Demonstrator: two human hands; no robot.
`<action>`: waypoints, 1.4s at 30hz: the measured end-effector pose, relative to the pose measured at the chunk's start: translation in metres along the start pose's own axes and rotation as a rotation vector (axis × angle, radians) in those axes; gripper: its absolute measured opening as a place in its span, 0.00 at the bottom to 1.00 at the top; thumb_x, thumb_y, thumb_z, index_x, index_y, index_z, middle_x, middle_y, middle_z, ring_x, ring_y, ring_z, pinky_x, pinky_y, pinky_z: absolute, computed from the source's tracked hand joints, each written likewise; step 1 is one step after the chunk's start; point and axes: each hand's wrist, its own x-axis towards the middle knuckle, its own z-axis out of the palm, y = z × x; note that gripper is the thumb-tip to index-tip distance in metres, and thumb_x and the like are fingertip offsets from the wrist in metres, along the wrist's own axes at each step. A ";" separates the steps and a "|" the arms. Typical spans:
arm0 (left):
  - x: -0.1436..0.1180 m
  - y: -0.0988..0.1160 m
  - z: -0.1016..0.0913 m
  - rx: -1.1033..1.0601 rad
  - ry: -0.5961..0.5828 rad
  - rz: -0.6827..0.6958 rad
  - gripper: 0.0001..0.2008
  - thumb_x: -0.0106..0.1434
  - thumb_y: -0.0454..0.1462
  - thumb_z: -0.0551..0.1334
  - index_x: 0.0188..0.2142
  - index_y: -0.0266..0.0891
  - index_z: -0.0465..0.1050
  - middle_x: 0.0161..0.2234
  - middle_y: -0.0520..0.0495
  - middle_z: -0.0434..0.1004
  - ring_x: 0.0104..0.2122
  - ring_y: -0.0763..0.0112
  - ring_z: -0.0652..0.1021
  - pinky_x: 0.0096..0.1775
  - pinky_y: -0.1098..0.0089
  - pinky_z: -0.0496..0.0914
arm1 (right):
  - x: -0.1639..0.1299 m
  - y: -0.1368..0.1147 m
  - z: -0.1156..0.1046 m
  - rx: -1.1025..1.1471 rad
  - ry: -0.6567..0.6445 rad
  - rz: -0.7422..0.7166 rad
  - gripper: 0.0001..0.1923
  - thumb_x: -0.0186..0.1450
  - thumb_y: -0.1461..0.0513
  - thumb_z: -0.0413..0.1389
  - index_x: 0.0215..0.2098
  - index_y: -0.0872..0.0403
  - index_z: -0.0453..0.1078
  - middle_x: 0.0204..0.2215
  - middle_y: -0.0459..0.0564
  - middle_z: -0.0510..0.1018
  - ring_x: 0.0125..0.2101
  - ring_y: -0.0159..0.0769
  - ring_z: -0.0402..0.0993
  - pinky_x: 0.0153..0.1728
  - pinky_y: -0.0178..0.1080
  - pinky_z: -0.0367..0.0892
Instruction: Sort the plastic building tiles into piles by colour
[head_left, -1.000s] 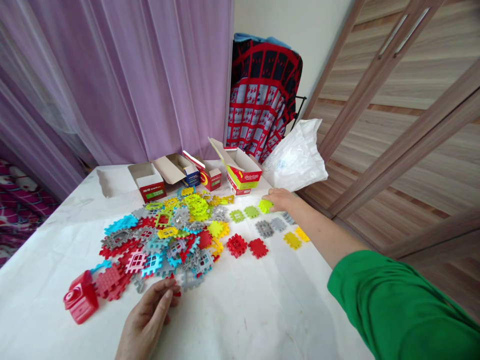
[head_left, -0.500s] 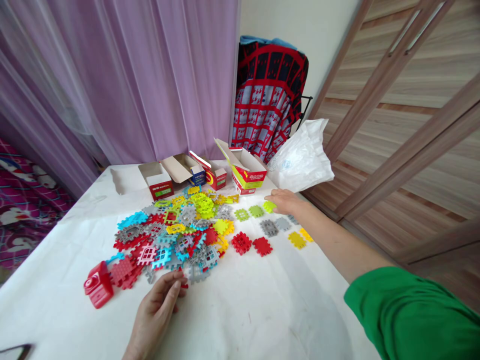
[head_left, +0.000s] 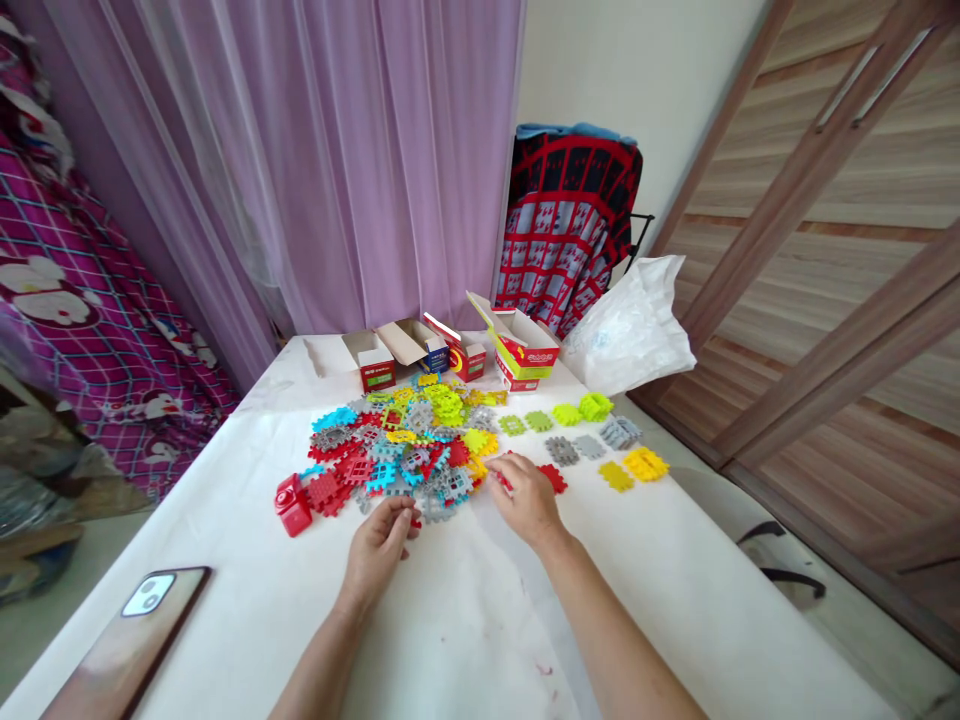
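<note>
We are looking down at a white counter [head_left: 675,600]. Printing on the small red boxes [head_left: 525,352] near frame centre is too small to read. Our left hand [head_left: 381,548] is curling its fingers [head_left: 397,512] loosely around a small red piece at the near edge of the pile of toothed plastic tiles [head_left: 409,450]. Our right hand [head_left: 525,497] is resting its fingers, slightly spread, on a red tile [head_left: 553,478] just right of the pile. A phone [head_left: 124,640] is lying at lower left, near the counter's edge. Bare counter is stretching toward the bottom of the frame.
</note>
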 end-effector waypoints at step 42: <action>-0.005 0.006 0.026 0.276 -0.297 -0.034 0.19 0.56 0.53 0.59 0.33 0.41 0.67 0.15 0.59 0.67 0.15 0.76 0.70 0.16 0.78 0.59 | -0.044 -0.036 0.031 0.656 -0.112 0.415 0.12 0.60 0.60 0.53 0.42 0.52 0.71 0.32 0.46 0.76 0.27 0.30 0.71 0.30 0.33 0.68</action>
